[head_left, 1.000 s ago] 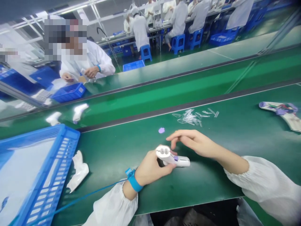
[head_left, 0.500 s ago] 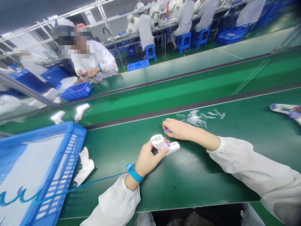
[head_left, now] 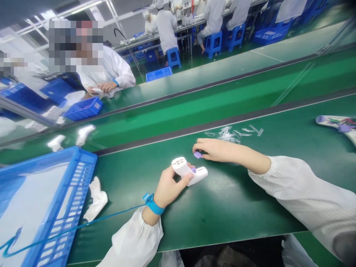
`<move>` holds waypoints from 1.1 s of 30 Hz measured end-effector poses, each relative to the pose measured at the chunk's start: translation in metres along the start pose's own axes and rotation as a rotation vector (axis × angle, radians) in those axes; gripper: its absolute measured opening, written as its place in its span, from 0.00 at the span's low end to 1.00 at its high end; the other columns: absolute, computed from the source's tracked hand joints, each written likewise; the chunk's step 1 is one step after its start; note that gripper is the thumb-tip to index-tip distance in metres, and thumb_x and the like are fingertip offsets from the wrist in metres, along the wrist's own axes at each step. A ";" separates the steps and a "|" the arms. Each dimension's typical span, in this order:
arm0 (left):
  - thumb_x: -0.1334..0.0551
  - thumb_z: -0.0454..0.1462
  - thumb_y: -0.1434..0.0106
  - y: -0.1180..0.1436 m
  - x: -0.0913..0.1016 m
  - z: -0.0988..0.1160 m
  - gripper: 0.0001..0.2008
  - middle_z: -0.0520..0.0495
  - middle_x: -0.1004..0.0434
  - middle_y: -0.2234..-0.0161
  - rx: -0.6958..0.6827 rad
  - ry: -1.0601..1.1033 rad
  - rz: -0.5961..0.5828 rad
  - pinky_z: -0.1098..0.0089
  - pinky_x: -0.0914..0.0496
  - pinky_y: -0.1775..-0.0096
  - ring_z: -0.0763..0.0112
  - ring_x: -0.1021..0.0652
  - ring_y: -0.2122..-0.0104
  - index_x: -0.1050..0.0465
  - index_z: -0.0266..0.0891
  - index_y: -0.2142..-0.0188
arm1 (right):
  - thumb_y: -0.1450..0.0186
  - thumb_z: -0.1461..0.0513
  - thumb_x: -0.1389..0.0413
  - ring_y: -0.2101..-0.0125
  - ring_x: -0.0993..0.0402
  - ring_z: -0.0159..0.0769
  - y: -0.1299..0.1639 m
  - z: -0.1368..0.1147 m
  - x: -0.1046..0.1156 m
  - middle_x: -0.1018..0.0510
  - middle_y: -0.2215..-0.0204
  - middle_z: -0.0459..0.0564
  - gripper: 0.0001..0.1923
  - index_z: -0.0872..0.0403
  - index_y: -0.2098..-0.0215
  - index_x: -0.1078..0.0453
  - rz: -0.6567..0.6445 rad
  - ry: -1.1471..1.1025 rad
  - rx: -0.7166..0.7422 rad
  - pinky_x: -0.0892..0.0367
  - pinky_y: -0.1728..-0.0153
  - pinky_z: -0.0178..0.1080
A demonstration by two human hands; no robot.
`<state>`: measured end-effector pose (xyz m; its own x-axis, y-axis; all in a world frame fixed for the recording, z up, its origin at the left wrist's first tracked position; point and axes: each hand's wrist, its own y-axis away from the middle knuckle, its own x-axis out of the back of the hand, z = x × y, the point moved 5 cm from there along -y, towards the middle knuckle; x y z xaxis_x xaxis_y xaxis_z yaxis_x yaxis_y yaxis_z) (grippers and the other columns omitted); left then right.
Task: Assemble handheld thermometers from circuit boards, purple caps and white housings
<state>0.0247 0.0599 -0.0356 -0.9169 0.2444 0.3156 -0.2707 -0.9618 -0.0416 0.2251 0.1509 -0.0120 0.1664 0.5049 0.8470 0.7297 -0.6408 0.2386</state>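
Observation:
My left hand (head_left: 171,187) is closed round a white plastic device housing (head_left: 199,175), bent in shape, with several holes in its raised round end and a purple part set in its side. A blue strap with a cord circles that wrist. Just beyond, my right hand (head_left: 209,148) pinches a small purple plastic piece (head_left: 197,154) above the green bench. Behind the right hand lies a scatter of clear plastic strips (head_left: 228,134).
At left stands a blue basket (head_left: 90,157) with white sheeting inside, and a white shell half (head_left: 97,200) beside it. An opened housing with wires (head_left: 330,121) lies far right. Across the belt a co-worker in white (head_left: 111,65) handles a white part.
The purple piece shows more clearly under my right fingers, which have shifted slightly. My left hand keeps hold of the housing, now turned a little. The whole view has shifted slightly.

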 end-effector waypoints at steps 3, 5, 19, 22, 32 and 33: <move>0.30 0.43 0.31 0.001 0.000 -0.002 0.14 0.41 0.12 0.50 0.012 -0.007 -0.001 0.55 0.25 0.41 0.55 0.15 0.49 0.19 0.39 0.50 | 0.35 0.67 0.43 0.61 0.28 0.42 -0.004 0.001 -0.002 0.25 0.54 0.54 0.10 0.53 0.54 0.29 -0.004 -0.007 -0.018 0.37 0.66 0.41; 0.30 0.43 0.31 0.001 0.001 -0.003 0.14 0.40 0.12 0.50 0.018 -0.010 0.002 0.55 0.25 0.41 0.55 0.15 0.49 0.19 0.39 0.49 | 0.36 0.67 0.43 0.64 0.29 0.40 -0.005 -0.001 -0.001 0.25 0.59 0.51 0.08 0.52 0.59 0.31 0.004 -0.010 -0.010 0.39 0.67 0.40; 0.29 0.45 0.31 0.002 0.002 0.010 0.14 0.43 0.13 0.54 -0.128 -0.107 0.016 0.61 0.23 0.50 0.57 0.15 0.55 0.18 0.40 0.52 | 0.26 0.52 0.40 0.62 0.17 0.37 0.032 -0.072 0.048 0.13 0.59 0.47 0.18 0.49 0.42 0.23 0.349 -0.490 0.214 0.25 0.62 0.39; 0.30 0.46 0.30 0.004 0.001 0.012 0.13 0.44 0.14 0.57 -0.170 -0.129 0.024 0.63 0.23 0.54 0.59 0.16 0.59 0.19 0.40 0.53 | 0.27 0.52 0.38 0.60 0.16 0.38 0.038 -0.077 0.049 0.12 0.57 0.48 0.14 0.49 0.48 0.19 0.422 -0.511 0.168 0.24 0.60 0.39; 0.30 0.44 0.30 0.004 0.001 0.017 0.13 0.46 0.14 0.57 -0.231 -0.138 0.030 0.64 0.23 0.54 0.62 0.16 0.58 0.21 0.40 0.51 | 0.28 0.52 0.36 0.63 0.22 0.37 0.037 -0.085 0.040 0.18 0.58 0.49 0.10 0.46 0.52 0.17 0.346 -0.452 0.247 0.27 0.65 0.38; 0.30 0.44 0.30 0.003 0.001 0.018 0.14 0.46 0.14 0.55 -0.231 -0.135 0.023 0.64 0.23 0.52 0.61 0.16 0.57 0.21 0.40 0.49 | 0.27 0.53 0.36 0.63 0.22 0.37 0.036 -0.085 0.039 0.18 0.57 0.49 0.10 0.45 0.52 0.17 0.346 -0.448 0.247 0.27 0.65 0.38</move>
<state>0.0277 0.0547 -0.0184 -0.8804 0.1894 0.4348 -0.3242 -0.9094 -0.2603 0.2016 0.0981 0.0698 0.6440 0.5203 0.5608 0.7071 -0.6847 -0.1767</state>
